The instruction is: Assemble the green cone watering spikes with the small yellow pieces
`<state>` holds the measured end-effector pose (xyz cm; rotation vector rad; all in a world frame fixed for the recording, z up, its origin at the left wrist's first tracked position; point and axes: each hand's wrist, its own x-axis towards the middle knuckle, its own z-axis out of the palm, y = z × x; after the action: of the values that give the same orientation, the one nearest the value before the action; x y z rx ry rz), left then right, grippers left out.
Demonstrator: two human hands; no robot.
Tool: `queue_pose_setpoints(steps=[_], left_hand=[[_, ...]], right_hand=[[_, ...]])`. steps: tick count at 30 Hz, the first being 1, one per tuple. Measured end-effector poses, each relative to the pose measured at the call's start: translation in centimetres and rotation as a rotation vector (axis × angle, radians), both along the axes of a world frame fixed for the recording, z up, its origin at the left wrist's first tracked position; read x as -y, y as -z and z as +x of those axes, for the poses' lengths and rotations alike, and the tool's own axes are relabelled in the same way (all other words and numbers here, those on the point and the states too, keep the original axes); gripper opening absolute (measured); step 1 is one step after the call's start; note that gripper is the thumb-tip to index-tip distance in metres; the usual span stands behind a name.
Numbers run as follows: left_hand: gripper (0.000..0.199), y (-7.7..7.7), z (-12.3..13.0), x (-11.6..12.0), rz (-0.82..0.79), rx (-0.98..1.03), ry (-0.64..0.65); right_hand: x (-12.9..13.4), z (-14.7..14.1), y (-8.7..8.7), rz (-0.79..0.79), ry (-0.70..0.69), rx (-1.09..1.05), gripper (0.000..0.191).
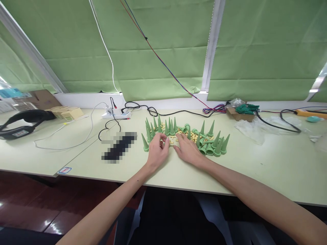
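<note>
Facing down, the right hand (189, 149) is unclenched; the left hand (157, 152) curls, hold unclear.

Standing green cones (218, 148) block low sideways passage; the tabletop (258, 149) rightward has room.

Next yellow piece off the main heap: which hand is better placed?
Probably the right hand: it is right beside the heap of yellow pieces, while the left hand is farther off, near upright green cones.
</note>
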<state>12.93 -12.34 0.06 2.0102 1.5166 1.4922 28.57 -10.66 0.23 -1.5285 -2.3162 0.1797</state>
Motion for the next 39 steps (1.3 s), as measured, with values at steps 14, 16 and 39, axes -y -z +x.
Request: queue_pose_setpoints(steps=[14, 16, 39], left_hand=[[0.014, -0.14, 0.03, 0.03, -0.007, -0.003, 0.01], [0.014, -0.13, 0.02, 0.02, -0.009, -0.005, 0.013], [0.015, -0.18, 0.02, 0.08, -0.012, -0.002, 0.018]], right_hand=[[0.27, -0.12, 0.03, -0.017, 0.009, 0.005, 0.045], [0.27, 0.0, 0.1, -0.016, 0.011, -0.003, 0.043], [0.53, 0.13, -0.35, -0.007, 0.052, 0.086, 0.045]])
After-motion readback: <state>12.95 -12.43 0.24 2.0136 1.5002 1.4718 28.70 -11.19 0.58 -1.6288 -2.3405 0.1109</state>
